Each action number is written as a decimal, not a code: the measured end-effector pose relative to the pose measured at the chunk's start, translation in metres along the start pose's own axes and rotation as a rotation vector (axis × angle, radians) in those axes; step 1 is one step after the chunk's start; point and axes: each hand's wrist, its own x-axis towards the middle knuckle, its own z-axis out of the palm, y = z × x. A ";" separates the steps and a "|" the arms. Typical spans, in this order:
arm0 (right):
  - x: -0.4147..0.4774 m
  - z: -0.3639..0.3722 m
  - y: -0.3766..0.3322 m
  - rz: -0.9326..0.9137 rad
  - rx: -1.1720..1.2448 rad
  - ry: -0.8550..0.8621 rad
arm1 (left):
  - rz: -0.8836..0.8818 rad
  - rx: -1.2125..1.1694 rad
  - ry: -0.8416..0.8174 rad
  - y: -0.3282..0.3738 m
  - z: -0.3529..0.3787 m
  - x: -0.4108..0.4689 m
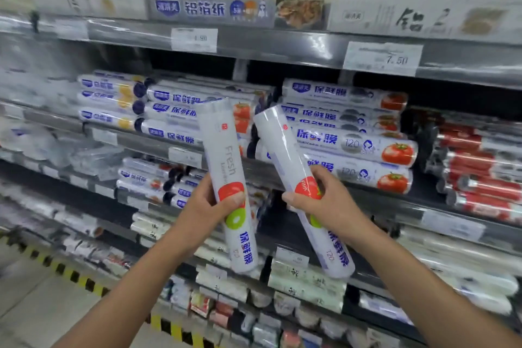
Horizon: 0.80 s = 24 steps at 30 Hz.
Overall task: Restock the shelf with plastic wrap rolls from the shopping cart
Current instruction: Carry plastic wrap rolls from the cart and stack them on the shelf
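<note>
My left hand [210, 207] grips a white plastic wrap roll [223, 150] near its middle, held nearly upright with red and green fruit prints on it. My right hand [324, 200] grips a second white roll [279, 144], tilted with its top leaning left. Both rolls are raised in front of the middle shelf [395, 200], where stacks of similar rolls with tomato prints [364, 147] lie sideways. The shopping cart is not in view.
Boxes of foil stand on the top shelf [282, 45] behind price tags. Red-labelled rolls [477, 178] lie at the right of the middle shelf. Lower shelves [305, 282] hold more packaged rolls. A yellow-black striped strip [70, 274] runs along the floor at the shelf base.
</note>
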 end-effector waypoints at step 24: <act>0.003 -0.019 -0.075 0.192 -0.098 0.085 | 0.023 -0.291 -0.287 0.004 -0.007 0.095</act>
